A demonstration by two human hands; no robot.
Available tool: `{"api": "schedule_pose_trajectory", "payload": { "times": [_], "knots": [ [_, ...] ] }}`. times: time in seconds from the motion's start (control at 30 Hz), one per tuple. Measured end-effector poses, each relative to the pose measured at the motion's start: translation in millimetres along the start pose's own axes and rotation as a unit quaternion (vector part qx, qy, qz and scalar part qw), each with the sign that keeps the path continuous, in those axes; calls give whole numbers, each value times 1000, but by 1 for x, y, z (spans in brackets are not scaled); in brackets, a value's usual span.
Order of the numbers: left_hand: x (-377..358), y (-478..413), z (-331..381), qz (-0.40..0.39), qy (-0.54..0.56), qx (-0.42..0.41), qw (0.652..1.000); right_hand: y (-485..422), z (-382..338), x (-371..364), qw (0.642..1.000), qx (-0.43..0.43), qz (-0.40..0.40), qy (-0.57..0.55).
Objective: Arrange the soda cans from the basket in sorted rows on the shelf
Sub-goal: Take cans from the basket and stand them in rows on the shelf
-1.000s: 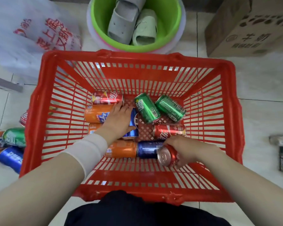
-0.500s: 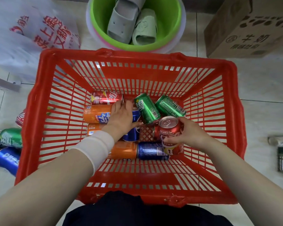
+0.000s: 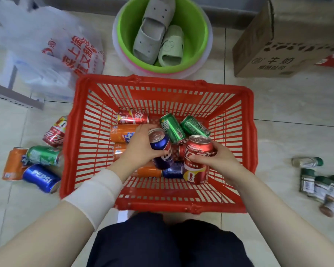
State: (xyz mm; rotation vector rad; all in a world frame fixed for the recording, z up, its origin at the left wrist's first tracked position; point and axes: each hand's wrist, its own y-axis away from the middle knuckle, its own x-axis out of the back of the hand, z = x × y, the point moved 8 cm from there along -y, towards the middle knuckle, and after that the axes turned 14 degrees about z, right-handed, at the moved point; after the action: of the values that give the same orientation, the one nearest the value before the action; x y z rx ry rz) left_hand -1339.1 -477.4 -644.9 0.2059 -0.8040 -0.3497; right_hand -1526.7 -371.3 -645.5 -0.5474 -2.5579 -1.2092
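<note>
A red plastic basket (image 3: 69,155) sits on the tiled floor in front of me. Inside lie several cans: a red one (image 3: 132,117), orange ones (image 3: 121,132), two green ones (image 3: 172,129) and a blue one (image 3: 174,170). My left hand (image 3: 138,151) grips a blue Pepsi can (image 3: 160,149), lifted above the others. My right hand (image 3: 218,160) grips a red cola can (image 3: 197,158), upright over the basket's right side. Part of the basket floor is hidden by my hands.
Loose cans lie on the floor left of the basket: red (image 3: 54,132), green (image 3: 43,156), orange (image 3: 14,163), blue Pepsi (image 3: 41,178). A green basin (image 3: 199,33) with slippers, a plastic bag (image 3: 52,53) and a cardboard box (image 3: 278,51) stand beyond. Small jars (image 3: 320,184) lie at right.
My left hand has closed around the blue Pepsi can and raised it off the pile. My right hand has lifted the red cola can higher and turned it upright.
</note>
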Motion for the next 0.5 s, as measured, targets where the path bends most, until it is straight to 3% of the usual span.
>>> {"api": "schedule_pose_trajectory", "payload": {
  "times": [0.27,0.5],
  "knots": [
    [111,91,84,-90,188,122,970,139,-97,45,997,-15,-53,-58],
    [204,184,172,-127,387,228,884,271,-173,79,990,-16,-106,-92]
  ]
}}
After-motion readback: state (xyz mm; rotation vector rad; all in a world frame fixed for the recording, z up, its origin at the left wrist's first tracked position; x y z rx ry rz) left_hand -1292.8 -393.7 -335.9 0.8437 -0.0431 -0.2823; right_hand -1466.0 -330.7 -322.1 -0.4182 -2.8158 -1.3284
